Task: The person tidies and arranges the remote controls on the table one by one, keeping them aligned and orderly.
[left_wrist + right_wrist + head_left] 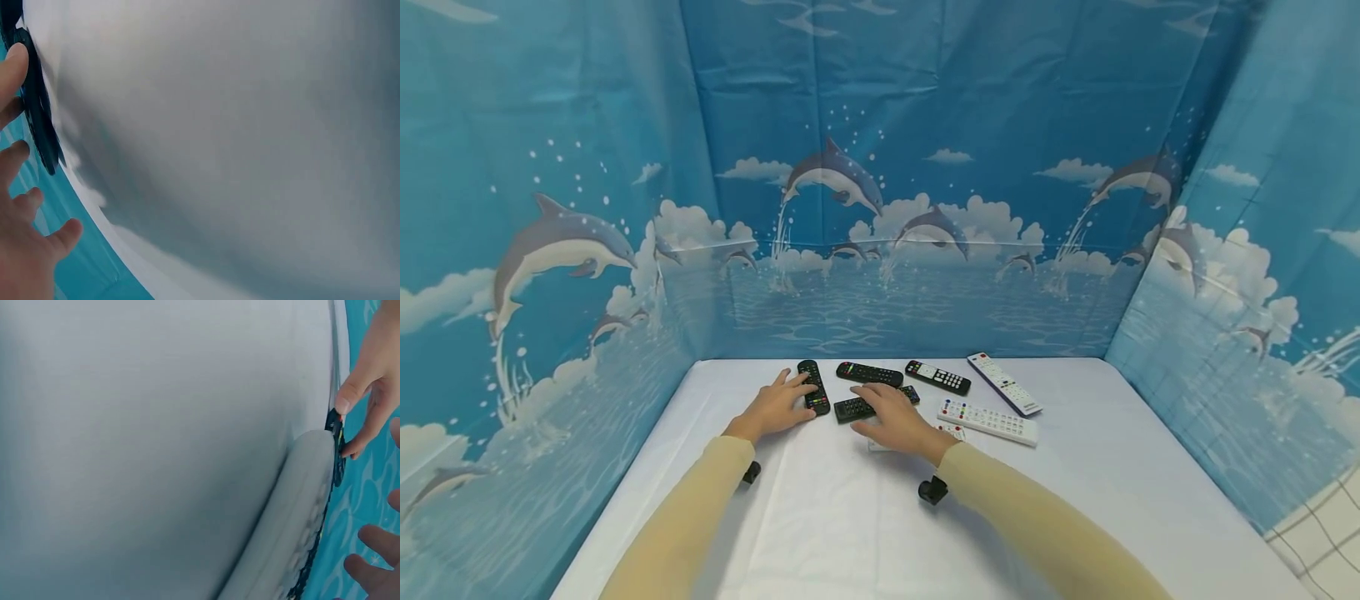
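Note:
My left hand [771, 407] is at a black remote control [817, 390], the leftmost on the table. In the right wrist view its thumb and a finger pinch that remote [339, 456] from two sides. The other fingers are spread. My right hand [895, 419] is over another black remote [852, 409], fingers relaxed and apart, covering its middle. Below that hand, a white remote [953, 432] is largely hidden. The right wrist view has my right fingertips [378, 540] holding nothing, beside a pale remote [287, 500] close to the camera.
Two more black remotes [870, 374] [937, 377] lie along the back of the white-covered table [820, 517]. On the right are a white remote [988, 421] and a slanted white one [1003, 383]. Blue dolphin-print curtains [910, 300] stand behind and at both sides.

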{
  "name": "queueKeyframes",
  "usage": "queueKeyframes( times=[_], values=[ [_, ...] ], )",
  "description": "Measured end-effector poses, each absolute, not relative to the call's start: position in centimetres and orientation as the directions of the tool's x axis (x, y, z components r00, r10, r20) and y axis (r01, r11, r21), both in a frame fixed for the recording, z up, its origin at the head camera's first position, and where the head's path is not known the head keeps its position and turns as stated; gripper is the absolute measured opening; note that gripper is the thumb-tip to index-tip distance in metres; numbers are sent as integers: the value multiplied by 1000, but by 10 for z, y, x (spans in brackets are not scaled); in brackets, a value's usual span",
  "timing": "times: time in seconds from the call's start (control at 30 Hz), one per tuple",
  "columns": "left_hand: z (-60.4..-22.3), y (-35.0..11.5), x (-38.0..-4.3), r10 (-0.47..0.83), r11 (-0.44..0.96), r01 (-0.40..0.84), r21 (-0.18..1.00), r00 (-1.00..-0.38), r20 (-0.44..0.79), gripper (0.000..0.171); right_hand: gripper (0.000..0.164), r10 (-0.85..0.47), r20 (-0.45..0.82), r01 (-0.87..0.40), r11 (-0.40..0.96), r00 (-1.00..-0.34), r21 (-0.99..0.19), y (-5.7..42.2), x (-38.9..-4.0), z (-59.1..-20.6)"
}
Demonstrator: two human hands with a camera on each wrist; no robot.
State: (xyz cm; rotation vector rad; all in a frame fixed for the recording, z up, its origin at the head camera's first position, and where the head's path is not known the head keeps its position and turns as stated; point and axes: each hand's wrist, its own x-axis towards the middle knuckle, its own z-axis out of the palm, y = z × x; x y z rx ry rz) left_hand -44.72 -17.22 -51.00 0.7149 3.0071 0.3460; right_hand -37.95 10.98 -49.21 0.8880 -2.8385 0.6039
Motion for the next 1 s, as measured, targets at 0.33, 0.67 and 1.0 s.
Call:
queueKeyframes(
  times=[0.33,0.67,1.0],
  values=[
    [-515,-169,-433,404,883,409,231,-912,71,43,66,-530,208,-566,719,-822,-403,81,-392,-488],
    [-504,-164,-430,435,877,445,184,-896,92,43,62,-594,153,-608,727,-790,-319,67,-396,-505],
    [-488,-171,-443,404,910,384,158,-906,-127,65,58,-643,53,-644,757,-764,-112,58,-392,-511]
  ],
)
